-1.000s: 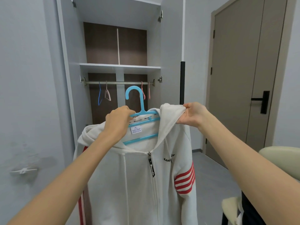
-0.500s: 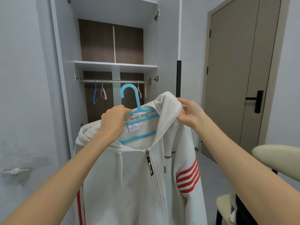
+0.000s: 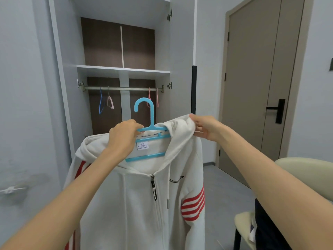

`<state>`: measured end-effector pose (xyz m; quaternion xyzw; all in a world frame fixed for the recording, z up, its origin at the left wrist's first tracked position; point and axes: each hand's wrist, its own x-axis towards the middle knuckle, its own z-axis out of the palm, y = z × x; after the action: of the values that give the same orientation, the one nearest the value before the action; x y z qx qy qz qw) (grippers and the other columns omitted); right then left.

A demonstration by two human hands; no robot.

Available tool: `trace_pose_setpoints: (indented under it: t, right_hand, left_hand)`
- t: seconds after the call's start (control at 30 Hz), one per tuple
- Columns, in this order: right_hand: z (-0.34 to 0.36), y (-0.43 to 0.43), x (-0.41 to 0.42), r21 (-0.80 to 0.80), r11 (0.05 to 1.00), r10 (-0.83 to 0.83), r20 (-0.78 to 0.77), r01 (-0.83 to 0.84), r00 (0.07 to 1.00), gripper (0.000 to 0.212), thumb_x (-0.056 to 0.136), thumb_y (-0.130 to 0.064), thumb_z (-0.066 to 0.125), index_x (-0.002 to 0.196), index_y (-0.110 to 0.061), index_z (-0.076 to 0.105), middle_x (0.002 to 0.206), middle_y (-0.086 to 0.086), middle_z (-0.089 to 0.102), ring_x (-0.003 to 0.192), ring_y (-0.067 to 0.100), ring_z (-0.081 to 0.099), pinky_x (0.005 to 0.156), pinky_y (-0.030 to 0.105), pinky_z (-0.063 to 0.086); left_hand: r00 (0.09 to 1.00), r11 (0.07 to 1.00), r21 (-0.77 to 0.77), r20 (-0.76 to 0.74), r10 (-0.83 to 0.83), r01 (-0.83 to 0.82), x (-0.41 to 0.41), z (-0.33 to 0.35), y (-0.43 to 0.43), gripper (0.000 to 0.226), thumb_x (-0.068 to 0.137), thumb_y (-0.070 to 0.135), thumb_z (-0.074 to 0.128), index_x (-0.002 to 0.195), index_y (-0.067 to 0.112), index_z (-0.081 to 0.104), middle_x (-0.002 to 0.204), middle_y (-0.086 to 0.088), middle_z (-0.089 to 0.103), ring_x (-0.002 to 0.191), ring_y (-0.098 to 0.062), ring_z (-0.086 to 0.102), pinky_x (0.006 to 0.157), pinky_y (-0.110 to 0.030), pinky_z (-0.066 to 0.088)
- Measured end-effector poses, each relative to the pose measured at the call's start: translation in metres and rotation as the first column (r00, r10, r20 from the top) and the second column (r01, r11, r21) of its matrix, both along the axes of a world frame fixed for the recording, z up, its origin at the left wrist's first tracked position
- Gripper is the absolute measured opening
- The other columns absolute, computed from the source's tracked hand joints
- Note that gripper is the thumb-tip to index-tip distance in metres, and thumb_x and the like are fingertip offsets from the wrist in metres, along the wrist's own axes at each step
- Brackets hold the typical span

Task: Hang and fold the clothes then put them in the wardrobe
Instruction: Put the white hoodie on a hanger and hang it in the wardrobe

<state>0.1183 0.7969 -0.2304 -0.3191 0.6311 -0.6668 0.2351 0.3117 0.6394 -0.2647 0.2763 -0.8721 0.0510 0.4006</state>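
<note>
A white zip hoodie (image 3: 137, 204) with red sleeve stripes hangs on a light blue plastic hanger (image 3: 147, 121) that I hold up in front of the open wardrobe (image 3: 122, 69). My left hand (image 3: 122, 136) grips the hanger's left shoulder together with the collar. My right hand (image 3: 205, 128) pinches the hoodie's right shoulder fabric at the hanger's other end. The hanger's hook points up, below the wardrobe's metal rail (image 3: 122, 88).
Several empty hangers, blue (image 3: 100, 103) and pink (image 3: 153, 98), hang on the rail under a white shelf (image 3: 124, 69). A closed brown door (image 3: 261, 87) stands to the right. A cream chair (image 3: 302, 170) with dark clothing (image 3: 273, 230) on it sits at lower right.
The view has shifted closer to the wardrobe. My right hand has pulled the hoodie's shoulder fabric further up over the hanger's end. The left hand's grip is unchanged.
</note>
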Motion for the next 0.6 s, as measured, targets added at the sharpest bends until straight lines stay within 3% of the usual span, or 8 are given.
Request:
trace_pose_setpoints:
  t: [0.1,0.17,0.23,0.27,0.33,0.43,0.5,0.6]
  right_hand:
    - [0.007,-0.002,0.003,-0.255,0.963,0.165,0.304,-0.086,0.938,0.019,0.096,-0.028,0.056,0.094,-0.01,0.061,0.063,-0.002,0.067,0.061,0.011,0.067,0.055,0.023,0.057]
    - [-0.001,-0.008,0.003,-0.269,0.963,0.09,0.326,0.001,0.941,0.018,0.095,-0.027,0.057,0.096,-0.01,0.062,0.073,0.001,0.071,0.064,0.013,0.068,0.05,0.022,0.055]
    - [-0.018,-0.013,0.0,-0.112,0.971,-0.21,0.035,0.213,0.977,0.015,0.093,-0.025,0.06,0.091,-0.011,0.061,0.096,0.01,0.068,0.077,0.019,0.065,0.051,0.028,0.055]
    - [-0.028,-0.015,-0.002,-0.075,0.944,-0.328,-0.173,0.32,0.929,0.015,0.092,-0.026,0.061,0.088,-0.012,0.058,0.099,0.012,0.065,0.076,0.022,0.064,0.052,0.032,0.056]
    - [-0.042,-0.019,-0.004,-0.076,0.899,-0.415,-0.461,0.431,0.785,0.019,0.092,-0.03,0.059,0.091,-0.013,0.054,0.089,0.01,0.064,0.068,0.026,0.064,0.057,0.04,0.057]
    - [-0.048,-0.021,-0.005,-0.118,0.815,-0.462,-0.723,0.568,0.513,0.015,0.093,-0.03,0.055,0.101,-0.018,0.052,0.093,-0.001,0.062,0.083,0.02,0.059,0.063,0.03,0.042]
    - [-0.042,-0.021,-0.003,-0.265,0.801,-0.509,-0.773,0.536,0.379,0.011,0.094,-0.023,0.053,0.103,-0.017,0.056,0.101,-0.004,0.06,0.095,0.016,0.052,0.068,0.027,0.037]
    - [-0.033,-0.024,0.013,-0.339,0.888,-0.43,-0.852,0.309,0.299,0.017,0.097,-0.027,0.049,0.103,-0.017,0.062,0.103,-0.006,0.062,0.097,0.011,0.053,0.075,0.023,0.041]
  left_hand:
    - [1.0,1.0,0.003,0.001,-0.022,0.022,0.001,-0.003,-0.002,0.038,0.087,0.028,0.065,0.123,0.02,0.063,0.108,-0.002,0.064,0.09,-0.021,0.059,0.069,-0.025,0.046]
    - [0.999,1.0,0.017,-0.034,-0.021,0.021,0.003,-0.004,-0.004,0.038,0.086,0.027,0.066,0.122,0.019,0.063,0.109,-0.003,0.065,0.09,-0.02,0.06,0.071,-0.025,0.048]
    - [0.997,0.999,0.029,-0.076,-0.016,0.019,0.006,-0.005,-0.007,0.036,0.086,0.026,0.066,0.121,0.018,0.064,0.11,-0.003,0.066,0.091,-0.021,0.06,0.072,-0.027,0.049]
    - [0.996,0.999,0.033,-0.088,-0.018,0.021,0.006,-0.006,-0.008,0.035,0.086,0.025,0.066,0.121,0.018,0.065,0.111,-0.004,0.066,0.091,-0.021,0.06,0.071,-0.026,0.048]
    - [0.996,0.999,0.032,-0.089,-0.024,0.027,0.006,-0.008,-0.008,0.034,0.087,0.025,0.066,0.12,0.018,0.065,0.112,-0.003,0.066,0.091,-0.021,0.06,0.067,-0.023,0.044]
    - [0.995,0.999,0.032,-0.091,-0.038,0.041,0.005,-0.011,-0.007,0.033,0.087,0.024,0.065,0.12,0.019,0.065,0.112,-0.003,0.066,0.091,-0.021,0.059,0.065,-0.02,0.04]
    - [0.994,0.998,0.04,-0.101,-0.046,0.05,0.004,-0.011,-0.006,0.033,0.087,0.024,0.064,0.12,0.018,0.065,0.112,-0.003,0.066,0.092,-0.021,0.059,0.065,-0.02,0.04]
    - [0.99,0.996,0.036,-0.119,-0.072,0.077,0.002,-0.006,-0.003,0.031,0.089,0.023,0.062,0.119,0.018,0.066,0.113,-0.003,0.066,0.094,-0.021,0.059,0.07,-0.025,0.046]
